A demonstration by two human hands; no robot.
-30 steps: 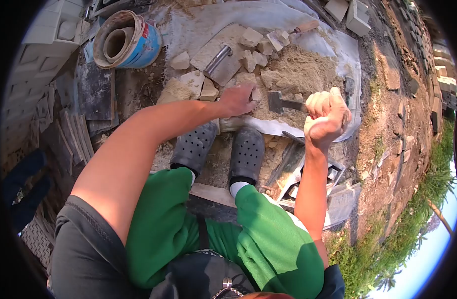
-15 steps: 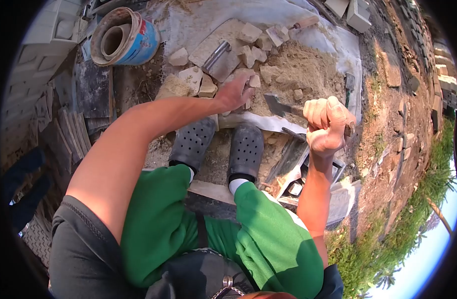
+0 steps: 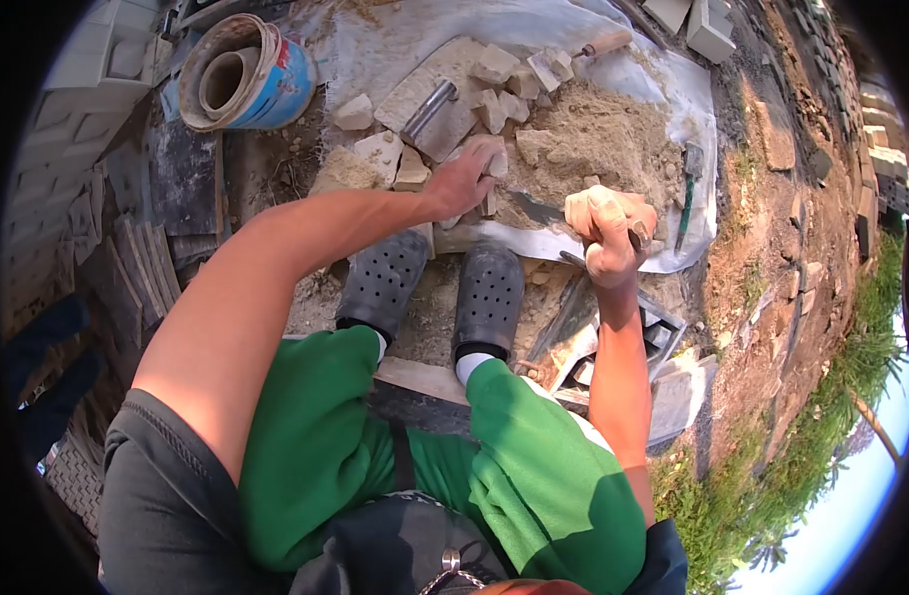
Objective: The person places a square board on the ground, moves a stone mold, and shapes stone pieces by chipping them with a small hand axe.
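Note:
My left hand [image 3: 464,178] is closed round a small pale stone piece [image 3: 498,162] above the near edge of the white sheet. To its right, my right hand [image 3: 610,226] grips the handle of a hammer with a flat dark head [image 3: 536,206], which points at the stone. Several broken stone pieces [image 3: 413,171] lie beside my left hand, and a metal cylinder [image 3: 428,109] rests on a flat slab [image 3: 454,129] just beyond. Sandy rubble [image 3: 598,129] is heaped behind the hammer.
A blue bucket [image 3: 276,87] stands at the upper left. A wooden-handled tool [image 3: 605,43] and a green-handled tool [image 3: 686,203] lie on the white sheet [image 3: 697,99]. My dark clogs [image 3: 489,297] are near its edge, left of a crate [image 3: 663,332] holding pieces.
My right hand has moved left and the hammer head is nearer my left hand, after being lifted rightward. The green-handled tool has come into fuller view.

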